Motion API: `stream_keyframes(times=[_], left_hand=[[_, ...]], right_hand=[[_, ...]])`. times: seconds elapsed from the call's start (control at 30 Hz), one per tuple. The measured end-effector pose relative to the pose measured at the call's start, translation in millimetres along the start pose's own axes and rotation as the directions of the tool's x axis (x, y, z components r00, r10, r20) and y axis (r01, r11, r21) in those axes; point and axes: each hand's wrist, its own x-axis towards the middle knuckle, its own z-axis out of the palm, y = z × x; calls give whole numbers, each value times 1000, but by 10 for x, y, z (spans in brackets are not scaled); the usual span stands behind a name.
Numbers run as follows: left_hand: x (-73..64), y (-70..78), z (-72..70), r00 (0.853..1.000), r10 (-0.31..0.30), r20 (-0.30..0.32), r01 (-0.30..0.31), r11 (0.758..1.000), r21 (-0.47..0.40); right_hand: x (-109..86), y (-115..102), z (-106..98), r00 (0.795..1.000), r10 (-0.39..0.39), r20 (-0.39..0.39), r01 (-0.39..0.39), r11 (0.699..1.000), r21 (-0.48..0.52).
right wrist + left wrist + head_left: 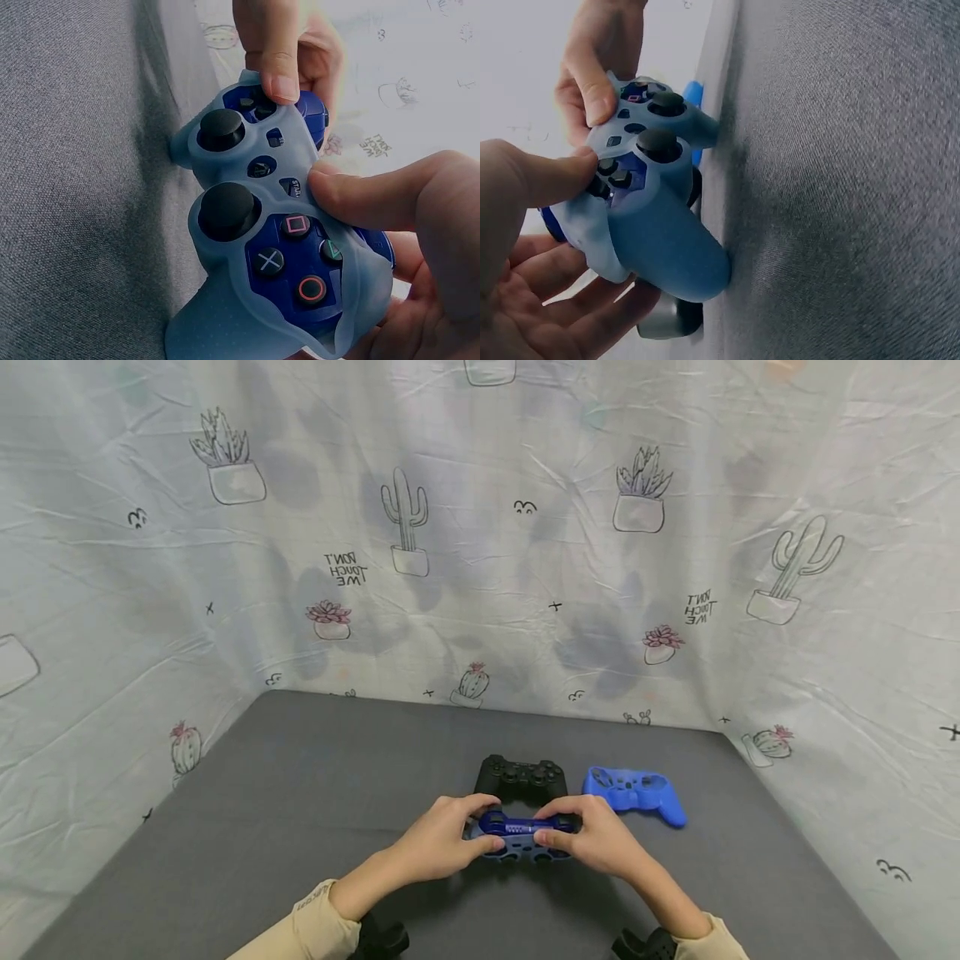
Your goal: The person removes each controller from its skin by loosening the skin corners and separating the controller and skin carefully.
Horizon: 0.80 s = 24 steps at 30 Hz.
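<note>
Both hands hold a dark blue game controller (pixel 519 827) in a translucent light blue silicone cover (pixel 671 240). My left hand (pixel 442 837) grips one end, its thumb (pixel 566 176) on the cover's front. The other end is gripped by my right hand (pixel 600 837), with that thumb (pixel 360 196) pressing beside the START opening. Thumbsticks and buttons show through the cover's holes. In the right wrist view, the cover's edge gapes beside the symbol buttons (pixel 311 289). Dark blue shell stands bare along the controller's upper edge. The handles point down, close to the grey table.
A black game controller (pixel 525 779) lies just behind the hands. To its right is a bright blue silicone cover (pixel 637 791) with cut-out holes. The grey table (pixel 300 777) meets white curtains (pixel 480 527) printed with cacti at its back and sides.
</note>
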Motion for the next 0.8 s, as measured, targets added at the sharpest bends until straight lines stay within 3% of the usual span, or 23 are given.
stream_keyframes(times=[0.47,0.8], left_hand=[[27,-66,-55,999,47,9,-47,999,1],[42,-60,-71,999,47,15,-47,999,4]], right_hand=[[36,-46,-18,1000,24,-4,-24,1000,-2],[32,-30,-35,999,46,-1,-46,999,-9]])
